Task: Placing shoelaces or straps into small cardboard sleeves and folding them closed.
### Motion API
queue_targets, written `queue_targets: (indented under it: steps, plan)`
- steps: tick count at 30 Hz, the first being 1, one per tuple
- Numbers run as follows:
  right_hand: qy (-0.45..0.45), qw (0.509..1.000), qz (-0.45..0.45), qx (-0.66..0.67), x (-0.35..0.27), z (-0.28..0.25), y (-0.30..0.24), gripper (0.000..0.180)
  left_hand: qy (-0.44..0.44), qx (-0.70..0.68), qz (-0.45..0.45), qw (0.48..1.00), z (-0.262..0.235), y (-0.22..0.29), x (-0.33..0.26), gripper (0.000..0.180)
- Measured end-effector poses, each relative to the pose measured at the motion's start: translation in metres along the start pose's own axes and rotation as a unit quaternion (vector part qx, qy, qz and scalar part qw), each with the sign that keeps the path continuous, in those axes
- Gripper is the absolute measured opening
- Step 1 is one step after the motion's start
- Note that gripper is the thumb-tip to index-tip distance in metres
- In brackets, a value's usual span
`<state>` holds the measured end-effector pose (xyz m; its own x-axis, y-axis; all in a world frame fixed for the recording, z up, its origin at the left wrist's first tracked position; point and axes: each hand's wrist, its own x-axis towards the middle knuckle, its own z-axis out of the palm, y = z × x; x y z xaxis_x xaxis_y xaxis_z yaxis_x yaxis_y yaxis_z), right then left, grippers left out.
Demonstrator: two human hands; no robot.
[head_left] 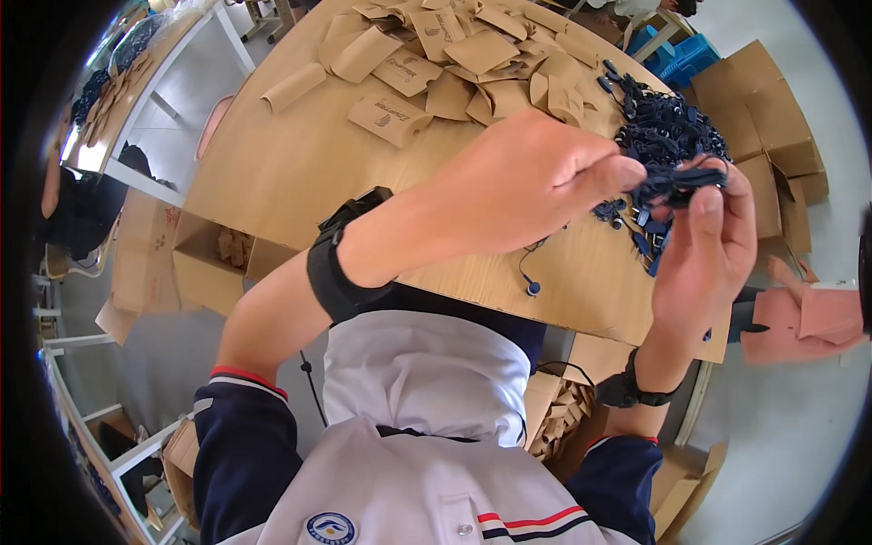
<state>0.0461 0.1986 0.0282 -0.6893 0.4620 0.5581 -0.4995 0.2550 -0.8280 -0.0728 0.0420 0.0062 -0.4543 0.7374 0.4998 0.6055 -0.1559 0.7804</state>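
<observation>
Above the right side of the wooden table (282, 173), a folded dark cable bundle (678, 186) is suspended between the two hands, off the surface. The left hand (559, 168) extends across from the left with its fingers curled and its thumb pointing right; it grips the left end of the cable bundle at the thumb tip, and the contact of its remaining fingers is hidden. The right hand (707, 241), raised from the lower right, grips the opposite end between the thumb and the bent fingers. A black wrist strap is worn on each forearm. Directly behind the cable bundle lies a tangled pile of dark earphones (672, 123), which extends along the right edge of the table and partly below the hands. A single earbud (533, 289) on a thin wire rests near the front edge, below the left wrist. Toward the far edge, flat brown cardboard sleeves (427, 68) overlap in a loose heap, some with dark print. Beyond the table to the right stand brown cartons (767, 127) with raised flaps, near blue plastic bins (670, 59). At the left, a floor carton (204, 263) contains small brown pieces
</observation>
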Motion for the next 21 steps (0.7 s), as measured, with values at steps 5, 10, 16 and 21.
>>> queue_targets:
  steps: [5,10,16,21]
  plan:
    - [-0.133,0.988,-0.058,0.049,0.005,0.012,0.001,0.022,0.103,0.193,-0.004,0.976,-0.017,-0.021,-0.028,0.026]
    - [-0.125,0.97,-0.186,-0.092,0.015,0.019,0.002,0.023,0.058,0.533,-0.105,0.837,-0.046,-0.057,-0.08,0.031]
    - [-0.137,0.948,-0.215,-0.191,0.017,0.023,-0.014,0.024,0.023,0.474,-0.196,0.858,-0.064,-0.047,-0.106,0.025]
    - [-0.159,0.925,-0.266,-0.218,0.026,0.021,-0.021,0.025,0.057,0.462,-0.183,0.866,-0.077,-0.029,-0.102,0.021]
